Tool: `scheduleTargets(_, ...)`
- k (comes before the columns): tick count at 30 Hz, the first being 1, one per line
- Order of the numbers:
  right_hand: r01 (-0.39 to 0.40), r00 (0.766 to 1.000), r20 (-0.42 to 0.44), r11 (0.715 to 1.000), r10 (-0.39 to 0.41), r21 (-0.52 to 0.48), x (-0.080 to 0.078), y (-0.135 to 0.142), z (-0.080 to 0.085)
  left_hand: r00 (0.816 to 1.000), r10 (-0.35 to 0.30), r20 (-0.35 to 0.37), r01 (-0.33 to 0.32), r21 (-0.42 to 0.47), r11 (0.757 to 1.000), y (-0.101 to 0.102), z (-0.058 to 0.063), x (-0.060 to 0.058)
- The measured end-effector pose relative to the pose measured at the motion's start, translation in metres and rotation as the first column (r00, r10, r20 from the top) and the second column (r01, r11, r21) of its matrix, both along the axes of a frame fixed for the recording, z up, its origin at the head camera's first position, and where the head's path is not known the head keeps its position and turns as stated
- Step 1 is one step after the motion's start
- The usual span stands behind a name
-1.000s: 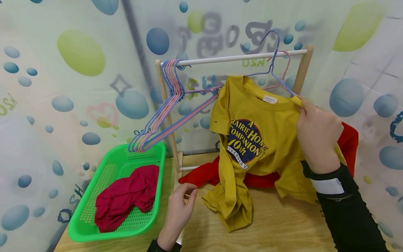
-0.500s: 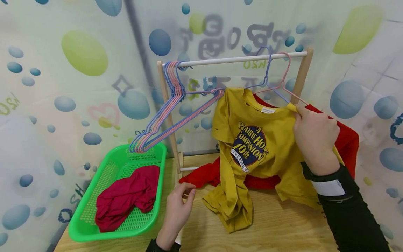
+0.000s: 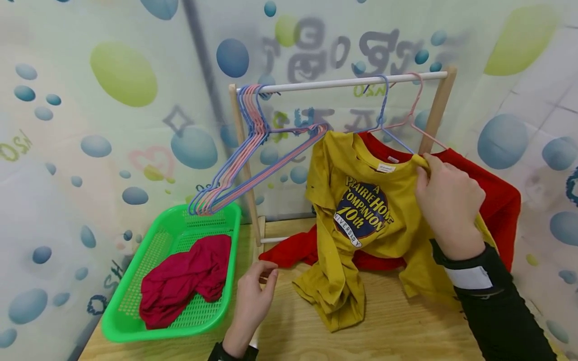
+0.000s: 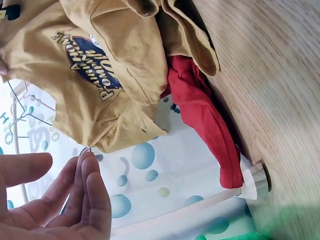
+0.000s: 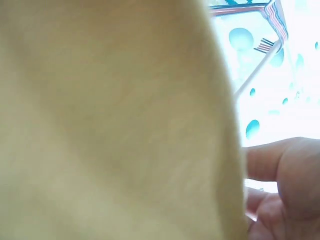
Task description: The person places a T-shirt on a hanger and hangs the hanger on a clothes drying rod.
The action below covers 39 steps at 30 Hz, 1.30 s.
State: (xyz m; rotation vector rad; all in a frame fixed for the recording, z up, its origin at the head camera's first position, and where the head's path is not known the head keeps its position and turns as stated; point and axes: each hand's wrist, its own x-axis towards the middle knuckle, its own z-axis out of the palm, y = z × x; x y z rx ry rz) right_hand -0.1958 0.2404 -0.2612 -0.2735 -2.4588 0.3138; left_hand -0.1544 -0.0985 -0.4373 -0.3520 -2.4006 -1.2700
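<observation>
A yellow T-shirt [image 3: 361, 200] with a dark round print hangs on a blue hanger [image 3: 383, 118], whose hook is over the white rail [image 3: 325, 86]. My right hand [image 3: 451, 203] pinches the shirt's shoulder at the hanger's right end. In the right wrist view the yellow cloth [image 5: 115, 120] covers most of the picture and hides the fingertips. My left hand [image 3: 254, 296] is low beside the shirt, holding nothing, its thumb apart from its bent fingers [image 4: 97, 200]. Behind the yellow shirt, a red garment [image 3: 496, 200] hangs on a pink hanger [image 3: 414, 108].
Several blue and pink hangers [image 3: 235, 165] bunch at the rail's left end. Below them a green basket [image 3: 110, 306] holds a crimson garment [image 3: 187, 281]. The rack's wooden posts [image 3: 438, 110] stand on the wooden table [image 3: 397, 331], before a patterned backdrop.
The blue hanger has come down, from its hook above the rail to resting over it. My right hand has lowered slightly with the yellow T-shirt. The left hand has barely moved.
</observation>
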Motion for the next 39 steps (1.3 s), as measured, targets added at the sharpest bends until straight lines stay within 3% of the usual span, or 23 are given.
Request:
scheduleTargets(4, 0.009, 0.991, -0.133, 1.000, -0.008, 0.006, -0.003, -0.008, -0.003, 1.000, 0.011, -0.023, -0.011, 0.001, 1.000, 0.000, 0.002, -0.001)
scheduleTargets(8, -0.024, 0.964, -0.264, 1.000, 0.021, -0.009, -0.009, -0.020, -0.005, 0.998, 0.030, -0.064, -0.030, 0.007, 1.000, -0.001, 0.004, -0.001)
scheduleTargets(11, -0.101, 0.924, -0.372, 0.995, 0.091, -0.007, -0.018, -0.033, -0.006, 0.995, 0.042, -0.085, -0.040, 0.026, 0.999, -0.003, 0.005, -0.002)
scheduleTargets(16, -0.273, 0.808, -0.544, 0.962, 0.227, -0.003, -0.047, -0.065, -0.012, 0.993, 0.064, -0.102, -0.058, 0.059, 0.997, -0.009, 0.009, -0.003)
scheduleTargets(19, -0.349, 0.773, -0.569, 0.937, 0.280, -0.013, -0.069, -0.085, -0.018, 0.987, 0.088, -0.131, -0.080, 0.062, 0.995, -0.013, 0.011, -0.003)
scheduleTargets(24, -0.458, 0.782, -0.498, 0.887, 0.375, -0.050, -0.100, -0.121, -0.031, 0.980, 0.135, -0.145, -0.128, 0.054, 0.990, -0.017, 0.013, -0.001)
scheduleTargets(27, -0.542, 0.788, -0.416, 0.832, 0.454, -0.118, -0.110, -0.148, -0.038, 0.979, 0.162, -0.121, -0.157, 0.052, 0.986, -0.020, 0.016, 0.000)
scheduleTargets(30, -0.622, 0.774, -0.319, 0.749, 0.547, -0.226, -0.113, -0.177, -0.044, 0.980, 0.177, -0.089, -0.173, 0.050, 0.984, -0.021, 0.018, 0.000)
scheduleTargets(33, -0.681, 0.726, -0.223, 0.634, 0.651, -0.366, -0.112, -0.205, -0.048, 0.982, 0.178, -0.060, -0.176, 0.048, 0.983, -0.022, 0.018, 0.001)
scheduleTargets(36, -0.683, 0.673, -0.163, 0.523, 0.722, -0.510, -0.109, -0.228, -0.048, 0.983, 0.175, -0.046, -0.173, 0.048, 0.984, -0.022, 0.016, 0.001)
scheduleTargets(39, -0.642, 0.659, -0.159, 0.440, 0.735, -0.628, -0.108, -0.245, -0.044, 0.983, 0.177, -0.038, -0.175, 0.047, 0.983, -0.022, 0.016, 0.000)
